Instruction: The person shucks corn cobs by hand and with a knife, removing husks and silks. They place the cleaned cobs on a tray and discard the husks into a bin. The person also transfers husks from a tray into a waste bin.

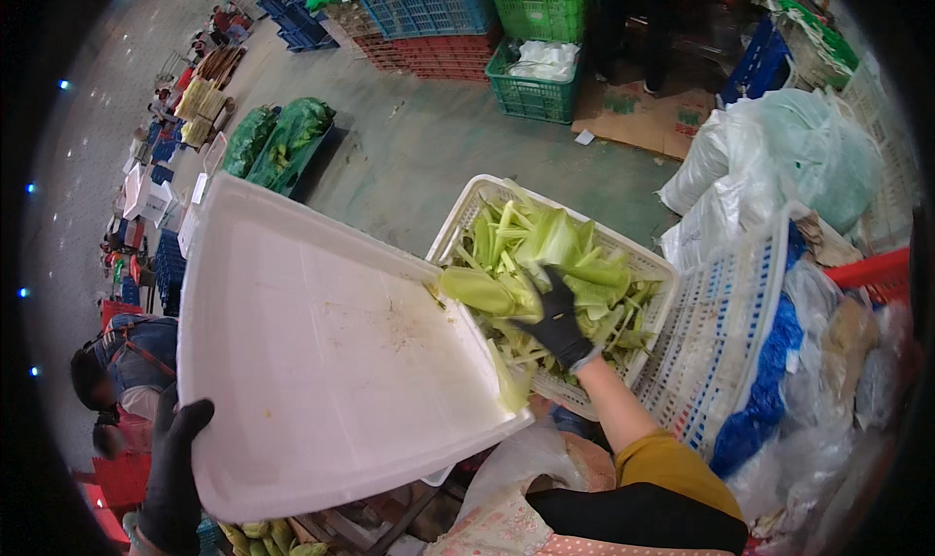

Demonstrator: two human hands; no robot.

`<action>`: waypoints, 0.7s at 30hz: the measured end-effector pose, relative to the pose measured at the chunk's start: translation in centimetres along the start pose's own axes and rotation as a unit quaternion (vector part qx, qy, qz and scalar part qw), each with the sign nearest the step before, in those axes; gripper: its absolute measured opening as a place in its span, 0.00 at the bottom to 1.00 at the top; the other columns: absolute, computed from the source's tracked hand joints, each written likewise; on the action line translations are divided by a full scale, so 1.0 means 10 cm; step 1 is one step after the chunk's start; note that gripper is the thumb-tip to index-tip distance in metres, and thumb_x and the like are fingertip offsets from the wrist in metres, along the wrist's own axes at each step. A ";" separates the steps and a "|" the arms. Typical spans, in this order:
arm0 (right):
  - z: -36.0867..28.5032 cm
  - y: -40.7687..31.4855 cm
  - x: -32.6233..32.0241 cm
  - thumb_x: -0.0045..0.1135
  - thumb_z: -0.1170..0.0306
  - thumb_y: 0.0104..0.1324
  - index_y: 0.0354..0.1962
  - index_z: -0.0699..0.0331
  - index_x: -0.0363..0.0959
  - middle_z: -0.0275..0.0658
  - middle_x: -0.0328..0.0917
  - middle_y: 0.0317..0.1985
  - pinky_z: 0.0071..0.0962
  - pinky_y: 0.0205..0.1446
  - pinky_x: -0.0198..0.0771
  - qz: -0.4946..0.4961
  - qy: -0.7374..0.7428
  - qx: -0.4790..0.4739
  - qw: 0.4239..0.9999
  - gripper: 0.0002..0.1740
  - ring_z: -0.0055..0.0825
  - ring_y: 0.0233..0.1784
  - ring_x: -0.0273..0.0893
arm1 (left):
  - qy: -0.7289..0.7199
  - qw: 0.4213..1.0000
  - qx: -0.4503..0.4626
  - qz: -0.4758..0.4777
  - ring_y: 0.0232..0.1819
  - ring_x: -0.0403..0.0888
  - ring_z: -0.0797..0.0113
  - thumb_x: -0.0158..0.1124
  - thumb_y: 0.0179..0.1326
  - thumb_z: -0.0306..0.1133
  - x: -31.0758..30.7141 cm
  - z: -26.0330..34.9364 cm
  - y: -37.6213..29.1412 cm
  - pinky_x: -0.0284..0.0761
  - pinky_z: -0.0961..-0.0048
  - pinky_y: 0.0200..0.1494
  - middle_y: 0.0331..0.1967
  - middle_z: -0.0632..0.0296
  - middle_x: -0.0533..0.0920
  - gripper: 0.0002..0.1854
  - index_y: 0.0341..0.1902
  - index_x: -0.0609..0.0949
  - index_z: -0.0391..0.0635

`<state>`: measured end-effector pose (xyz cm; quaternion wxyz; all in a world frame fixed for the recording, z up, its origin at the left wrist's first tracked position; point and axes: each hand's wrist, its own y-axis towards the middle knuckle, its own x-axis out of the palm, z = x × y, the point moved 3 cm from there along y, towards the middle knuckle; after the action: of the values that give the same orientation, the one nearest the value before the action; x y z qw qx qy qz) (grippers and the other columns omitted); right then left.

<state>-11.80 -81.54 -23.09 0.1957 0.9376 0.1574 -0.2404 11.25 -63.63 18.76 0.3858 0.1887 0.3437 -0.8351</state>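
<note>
My left hand (172, 468), in a black glove, grips the near left edge of a large white foam box (329, 351). The box is tilted, its far end resting at or just over the rim of a white plastic basket (661, 264). Pale green husks and leaves (548, 238) fill much of that basket. My right hand (559, 319), also black-gloved, reaches over the leaves with its fingers spread; whether it touches them I cannot tell. A piece of husk (511, 381) lies at the box's lower right edge, and small crumbs dot its floor.
An upright white crate (716, 322) and plastic bags (825, 147) are at the right. Green and blue crates (431, 8) stand beyond. Green net sacks (292, 143) lie at upper left. Below the box are corn-like cobs (270, 538). People (135, 359) are at the left.
</note>
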 end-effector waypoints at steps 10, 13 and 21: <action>1.85 1.13 1.31 0.53 0.34 0.47 0.68 0.47 0.48 0.48 0.37 0.71 0.58 0.71 0.26 -0.348 -0.292 -0.016 0.890 0.54 0.50 0.74 0.32 | 0.212 0.971 -0.043 0.099 0.66 0.56 0.54 0.53 0.54 0.54 -0.62 0.16 -0.19 0.53 0.57 0.67 0.65 0.53 0.60 0.42 0.69 0.57 0.46; 2.93 0.12 1.27 0.44 0.28 0.50 0.69 0.40 0.41 0.40 0.25 0.73 0.66 0.68 0.28 -0.481 -0.265 0.116 0.827 0.54 0.49 0.75 0.26 | 0.308 0.948 0.055 0.063 0.68 0.55 0.54 0.49 0.56 0.42 -0.85 0.08 -0.17 0.55 0.58 0.68 0.66 0.50 0.59 0.35 0.67 0.58 0.39; 2.91 -2.21 1.07 0.43 0.38 0.59 0.68 0.43 0.46 0.39 0.35 0.73 0.60 0.68 0.39 -0.567 -0.223 0.316 0.727 0.43 0.45 0.74 0.31 | 0.121 0.964 -0.058 0.231 0.61 0.63 0.57 0.52 0.60 0.37 -0.57 -0.31 0.36 0.63 0.59 0.62 0.59 0.54 0.66 0.28 0.64 0.64 0.43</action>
<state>-22.78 -72.93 -58.56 -0.2550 0.6010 0.5269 -0.5442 17.81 -60.10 18.40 0.5339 0.3396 0.3827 -0.6731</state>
